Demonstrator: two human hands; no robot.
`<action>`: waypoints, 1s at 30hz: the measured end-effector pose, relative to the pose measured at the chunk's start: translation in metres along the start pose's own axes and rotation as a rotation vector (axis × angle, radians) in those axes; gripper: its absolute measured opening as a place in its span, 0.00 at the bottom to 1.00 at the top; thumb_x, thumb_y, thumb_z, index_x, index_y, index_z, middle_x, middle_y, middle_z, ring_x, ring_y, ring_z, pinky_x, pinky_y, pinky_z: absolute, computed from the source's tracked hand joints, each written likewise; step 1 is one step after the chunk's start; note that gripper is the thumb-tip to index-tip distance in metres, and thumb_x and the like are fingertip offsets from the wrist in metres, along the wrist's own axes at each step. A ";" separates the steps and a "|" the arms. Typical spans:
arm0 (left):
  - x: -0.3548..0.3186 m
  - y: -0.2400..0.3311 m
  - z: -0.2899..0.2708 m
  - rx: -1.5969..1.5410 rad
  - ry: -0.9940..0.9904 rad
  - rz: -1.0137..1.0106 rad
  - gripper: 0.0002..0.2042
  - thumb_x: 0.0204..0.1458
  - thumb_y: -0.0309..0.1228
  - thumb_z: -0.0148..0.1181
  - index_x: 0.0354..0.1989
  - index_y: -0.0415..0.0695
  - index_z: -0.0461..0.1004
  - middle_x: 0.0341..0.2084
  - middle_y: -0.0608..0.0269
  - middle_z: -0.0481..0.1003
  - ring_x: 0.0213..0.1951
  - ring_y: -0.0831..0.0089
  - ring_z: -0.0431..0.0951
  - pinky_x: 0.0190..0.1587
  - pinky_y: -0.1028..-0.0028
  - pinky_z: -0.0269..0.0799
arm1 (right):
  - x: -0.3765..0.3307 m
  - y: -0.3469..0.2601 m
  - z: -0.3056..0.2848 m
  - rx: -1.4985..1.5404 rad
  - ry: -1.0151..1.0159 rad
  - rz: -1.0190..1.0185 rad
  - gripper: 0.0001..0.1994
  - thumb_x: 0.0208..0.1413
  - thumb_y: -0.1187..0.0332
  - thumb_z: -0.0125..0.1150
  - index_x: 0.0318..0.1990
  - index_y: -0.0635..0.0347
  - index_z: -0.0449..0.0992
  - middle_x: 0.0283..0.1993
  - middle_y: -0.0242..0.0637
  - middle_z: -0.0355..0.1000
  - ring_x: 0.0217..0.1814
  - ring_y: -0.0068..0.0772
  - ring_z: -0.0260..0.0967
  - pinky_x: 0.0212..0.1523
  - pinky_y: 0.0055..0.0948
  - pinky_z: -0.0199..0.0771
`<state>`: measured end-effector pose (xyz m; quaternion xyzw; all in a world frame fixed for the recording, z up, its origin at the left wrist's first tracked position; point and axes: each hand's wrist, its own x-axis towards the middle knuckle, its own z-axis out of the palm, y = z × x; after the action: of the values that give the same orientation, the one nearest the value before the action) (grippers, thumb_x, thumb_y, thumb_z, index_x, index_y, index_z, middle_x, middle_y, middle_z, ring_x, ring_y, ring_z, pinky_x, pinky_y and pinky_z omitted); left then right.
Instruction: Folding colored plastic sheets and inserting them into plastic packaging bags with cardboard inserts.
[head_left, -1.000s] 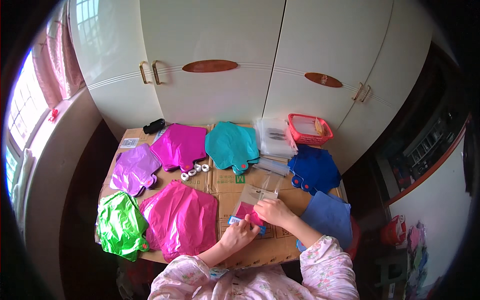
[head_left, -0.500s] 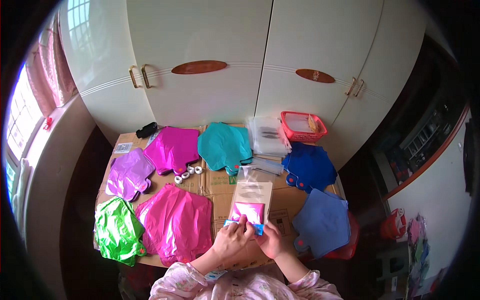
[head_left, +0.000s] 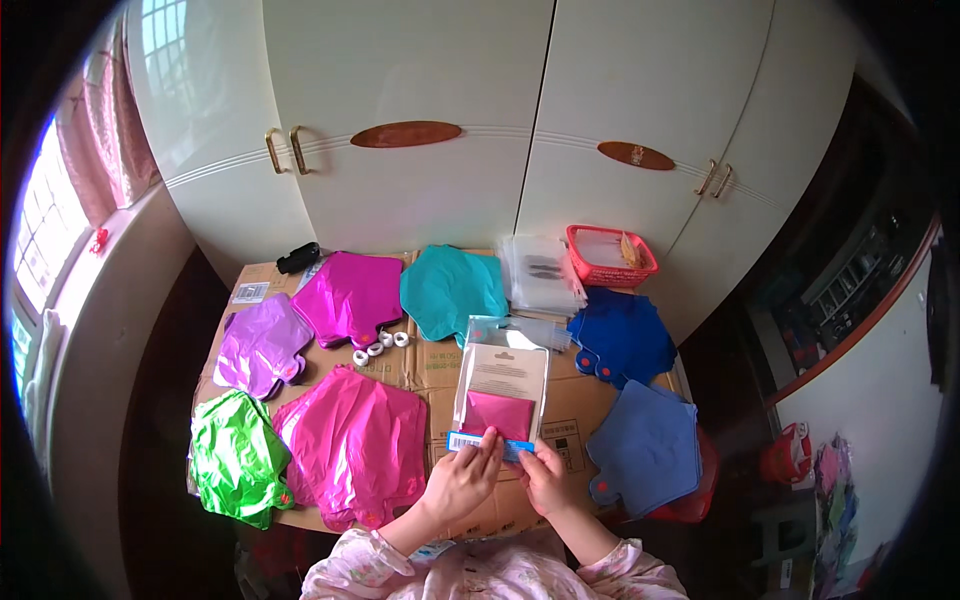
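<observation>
A clear plastic packet (head_left: 497,385) with a folded pink foil balloon inside lies flat on the cardboard-covered table (head_left: 430,365). Its near end has a blue strip. My left hand (head_left: 462,482) presses its fingers on the left part of that strip. My right hand (head_left: 545,478) pinches the right part of it. Both hands sit at the near table edge.
Flat foil balloons lie around: green (head_left: 235,460), large pink (head_left: 355,442), purple (head_left: 260,343), magenta (head_left: 350,292), teal (head_left: 450,287), dark blue (head_left: 622,335), lighter blue (head_left: 648,447). Small white rolls (head_left: 378,345), a stack of clear packets (head_left: 542,272), a red basket (head_left: 610,255). White cupboard doors behind.
The packet has been laid flat lengthwise in front of me, and both hands have come together at its near blue end. The view has shifted slightly.
</observation>
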<state>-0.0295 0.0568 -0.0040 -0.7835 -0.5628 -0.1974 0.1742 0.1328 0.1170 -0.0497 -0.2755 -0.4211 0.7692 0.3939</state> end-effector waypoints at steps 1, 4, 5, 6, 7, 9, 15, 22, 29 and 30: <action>0.001 -0.002 -0.003 -0.083 0.072 -0.027 0.17 0.45 0.28 0.61 0.46 0.40 0.74 0.49 0.54 0.75 0.34 0.72 0.74 0.35 0.74 0.72 | 0.002 0.000 -0.004 0.005 0.000 -0.009 0.15 0.64 0.72 0.45 0.56 0.64 0.65 0.53 0.36 0.69 0.54 0.25 0.68 0.58 0.30 0.69; -0.005 -0.009 -0.015 -0.364 0.228 -0.276 0.20 0.40 0.25 0.67 0.45 0.41 0.74 0.46 0.55 0.75 0.41 0.65 0.74 0.45 0.66 0.69 | 0.001 -0.004 -0.009 -0.014 -0.014 -0.033 0.14 0.64 0.72 0.45 0.55 0.64 0.65 0.53 0.38 0.69 0.54 0.26 0.68 0.58 0.31 0.69; -0.008 -0.011 -0.012 -0.475 0.362 -0.441 0.18 0.40 0.25 0.67 0.43 0.42 0.74 0.46 0.55 0.75 0.42 0.63 0.73 0.45 0.66 0.68 | 0.001 -0.007 -0.006 0.004 -0.009 -0.055 0.12 0.64 0.71 0.45 0.52 0.63 0.66 0.49 0.36 0.70 0.50 0.23 0.68 0.53 0.27 0.70; -0.011 -0.013 -0.009 -0.583 0.494 -0.611 0.17 0.40 0.25 0.68 0.41 0.42 0.74 0.45 0.54 0.74 0.42 0.62 0.73 0.45 0.66 0.67 | -0.002 -0.013 0.004 0.023 -0.004 -0.071 0.10 0.65 0.69 0.45 0.49 0.63 0.67 0.46 0.34 0.70 0.45 0.20 0.68 0.49 0.23 0.70; -0.010 -0.012 -0.014 -0.857 0.465 -0.827 0.13 0.47 0.24 0.65 0.42 0.41 0.74 0.40 0.59 0.76 0.39 0.68 0.74 0.42 0.71 0.69 | -0.003 -0.016 0.009 0.042 0.000 -0.086 0.09 0.65 0.68 0.45 0.46 0.62 0.69 0.42 0.32 0.71 0.41 0.17 0.68 0.45 0.19 0.71; -0.021 -0.024 -0.004 -1.541 0.263 -0.983 0.10 0.51 0.25 0.63 0.42 0.39 0.75 0.37 0.62 0.77 0.35 0.74 0.74 0.39 0.74 0.70 | -0.003 -0.013 0.004 -0.020 -0.031 -0.056 0.06 0.65 0.67 0.47 0.41 0.58 0.68 0.36 0.29 0.70 0.33 0.13 0.62 0.36 0.15 0.65; -0.030 -0.021 0.005 -1.948 0.292 -1.055 0.04 0.57 0.26 0.59 0.35 0.39 0.76 0.27 0.63 0.78 0.27 0.78 0.77 0.32 0.78 0.73 | -0.003 0.000 -0.005 -0.045 -0.098 -0.059 0.06 0.64 0.65 0.51 0.37 0.55 0.68 0.28 0.24 0.66 0.24 0.08 0.51 0.25 0.13 0.51; -0.027 -0.015 0.003 -1.848 0.423 -1.006 0.05 0.57 0.26 0.59 0.31 0.38 0.74 0.25 0.62 0.78 0.25 0.78 0.77 0.29 0.79 0.72 | -0.006 -0.021 0.012 -0.050 -0.067 -0.033 0.08 0.64 0.66 0.51 0.42 0.61 0.73 0.29 0.24 0.66 0.26 0.09 0.56 0.31 0.13 0.65; -0.024 -0.010 -0.002 -1.765 0.465 -1.028 0.06 0.57 0.27 0.60 0.30 0.38 0.74 0.22 0.64 0.76 0.22 0.80 0.75 0.26 0.80 0.70 | -0.003 -0.025 0.014 -0.033 -0.087 -0.104 0.10 0.65 0.70 0.50 0.42 0.69 0.73 0.40 0.35 0.74 0.43 0.27 0.73 0.55 0.37 0.75; -0.024 -0.010 -0.002 -1.761 0.466 -1.034 0.06 0.57 0.27 0.60 0.29 0.38 0.74 0.22 0.64 0.76 0.22 0.80 0.75 0.26 0.80 0.70 | -0.003 -0.025 0.013 -0.044 -0.087 -0.113 0.10 0.65 0.70 0.50 0.42 0.69 0.73 0.40 0.36 0.74 0.45 0.29 0.74 0.54 0.37 0.75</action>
<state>-0.0458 0.0390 -0.0136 -0.2398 -0.4388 -0.7341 -0.4594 0.1338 0.1167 -0.0212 -0.2262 -0.4696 0.7476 0.4116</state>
